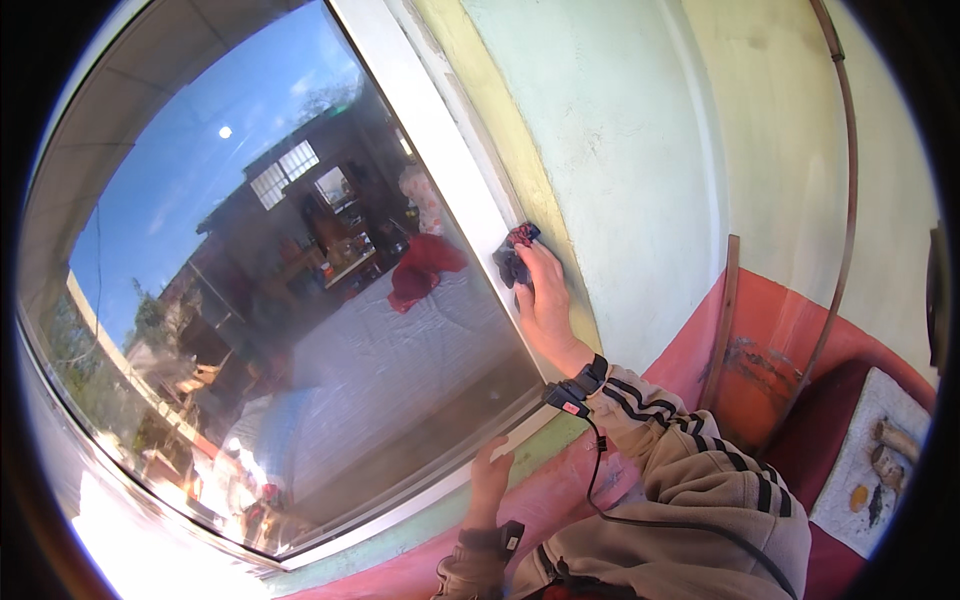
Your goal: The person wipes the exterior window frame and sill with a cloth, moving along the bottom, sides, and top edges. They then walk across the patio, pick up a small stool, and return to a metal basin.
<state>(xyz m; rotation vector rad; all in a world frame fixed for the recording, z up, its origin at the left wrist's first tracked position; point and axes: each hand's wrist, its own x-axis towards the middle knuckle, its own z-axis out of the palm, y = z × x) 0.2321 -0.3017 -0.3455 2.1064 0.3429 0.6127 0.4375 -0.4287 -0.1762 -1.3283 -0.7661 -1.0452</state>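
Note:
My right hand (544, 300) holds a crumpled dark cloth with a red patch (516, 259) against the white window frame (442, 150), on its right side beside the yellow-painted edge of the wall. Lower down, my left hand (491, 472) is by the bottom part of the frame with nothing visible in it; its fingers look partly bent, and the fingertips are hard to make out. The large window pane (360, 360) shows a bed with a red cloth behind the glass, mixed with reflections of sky and buildings.
A green wall (622, 150) with a red lower part stands to the right. Against it are a wooden strip (724, 322) and a long brown hose or cable (851, 165). At the lower right, a white slab (847, 480) bears several small objects. A black cable hangs from my right wrist.

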